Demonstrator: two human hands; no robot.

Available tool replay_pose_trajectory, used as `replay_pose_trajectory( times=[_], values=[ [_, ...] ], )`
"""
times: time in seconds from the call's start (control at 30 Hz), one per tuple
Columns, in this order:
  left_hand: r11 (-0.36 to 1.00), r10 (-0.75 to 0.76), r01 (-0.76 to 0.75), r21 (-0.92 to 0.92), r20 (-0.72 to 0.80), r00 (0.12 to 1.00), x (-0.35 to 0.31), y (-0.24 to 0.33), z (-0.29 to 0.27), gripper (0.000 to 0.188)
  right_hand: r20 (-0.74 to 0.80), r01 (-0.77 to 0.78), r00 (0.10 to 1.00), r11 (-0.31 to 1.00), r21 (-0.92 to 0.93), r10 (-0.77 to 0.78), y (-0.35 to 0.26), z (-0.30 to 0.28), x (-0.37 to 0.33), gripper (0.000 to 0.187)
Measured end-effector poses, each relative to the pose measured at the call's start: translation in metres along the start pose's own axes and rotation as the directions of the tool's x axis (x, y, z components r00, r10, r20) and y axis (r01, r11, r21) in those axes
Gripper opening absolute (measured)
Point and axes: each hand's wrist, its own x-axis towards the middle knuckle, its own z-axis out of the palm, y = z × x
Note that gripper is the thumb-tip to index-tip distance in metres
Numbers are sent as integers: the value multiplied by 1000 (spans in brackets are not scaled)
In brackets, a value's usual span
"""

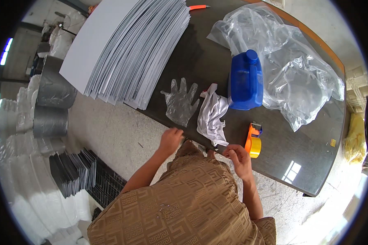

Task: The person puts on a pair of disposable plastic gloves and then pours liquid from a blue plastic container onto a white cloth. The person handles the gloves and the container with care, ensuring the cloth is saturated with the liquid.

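Note:
My left hand is at the table's near edge, below a clear plastic glove lying flat. Its fingers are curled, and the inside of the hand is hidden. A crumpled white cloth with a bit of red at its top lies beside the glove. My right hand is closed at the cloth's lower corner, thumb and fingers together; whether the corner is between them is unclear. Just right of that hand rests an orange tape dispenser with a yellow roll. A blue jug stands beyond it.
A tall stack of white sheets covers the dark table's left side, an orange-handled cutter behind it. Clear plastic bags spread over the right. Dark panels and wrapped rolls stand on the left.

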Motion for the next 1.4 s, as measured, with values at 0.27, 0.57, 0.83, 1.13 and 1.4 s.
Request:
replay_pose_trajectory(
  times=[0.27, 0.57, 0.83, 1.13, 1.4],
  values=[
    [948, 267, -221, 229, -199, 943, 47, -72, 23, 21, -57, -146, 987, 987, 71, 150, 20, 5, 4, 24],
    [969, 65, -100, -226, -155, 986, 61, -23, 3, 6, 132, -254, 958, 967, -16, 254, 16, 88, 57, 39],
    [915, 148, -215, -342, -211, 966, 42, -10, -27, 26, -1, -357, 933, 927, 114, 359, 54, 147, 119, 36],
    [632, -177, 52, -773, -78, 981, 38, -42, -31, 13, -254, -316, 882, 898, 307, 397, 47, 177, 123, 35],
    [758, 290, -414, -505, -307, 906, 32, -22, -51, 24, 156, -315, 933, 524, 791, 325, 71, 140, 112, 33]
  ],
)
